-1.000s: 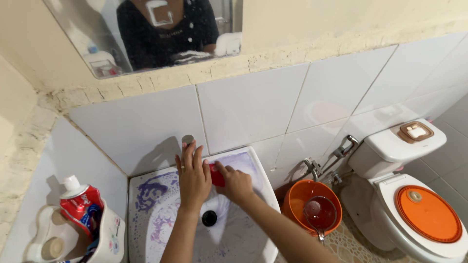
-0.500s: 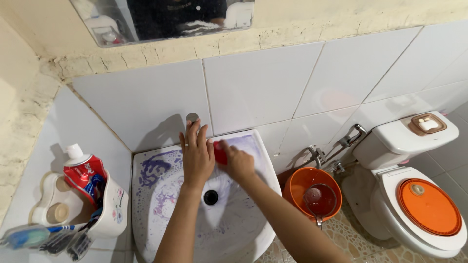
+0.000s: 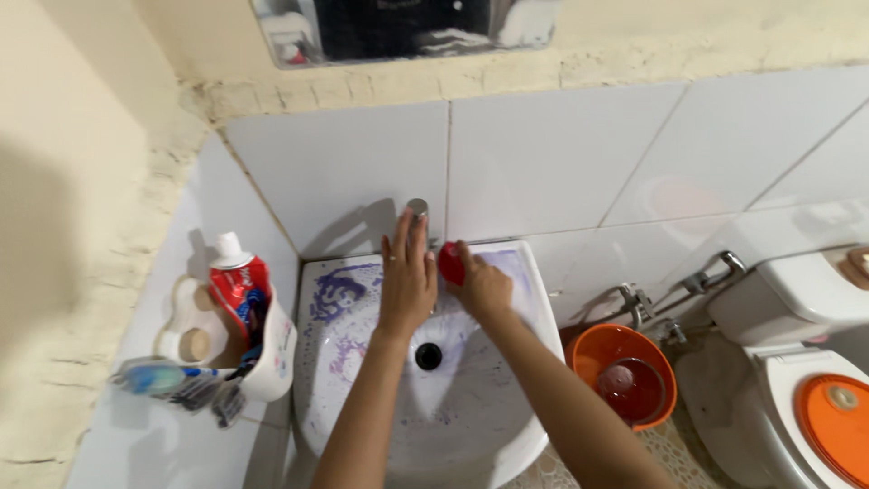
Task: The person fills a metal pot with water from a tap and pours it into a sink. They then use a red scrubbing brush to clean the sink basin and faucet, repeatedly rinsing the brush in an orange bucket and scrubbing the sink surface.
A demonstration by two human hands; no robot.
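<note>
My left hand lies flat with its fingers stretched out over the back of the white sink, fingertips just below the metal tap. To its right, my right hand grips a small red object at the sink's back rim, next to the tap. Purple streaks and specks cover the basin around the dark drain. Whether the left hand touches the tap or the basin I cannot tell.
A white wall holder at the left carries a red toothpaste tube, with toothbrushes beside it. Right of the sink stand an orange bucket holding a red scoop, a hose tap, and a white toilet with an orange lid.
The view has swung left and down, so sink and hands sit further right in the picture. Both hands stay by the tap, the right one still holding the red object.
</note>
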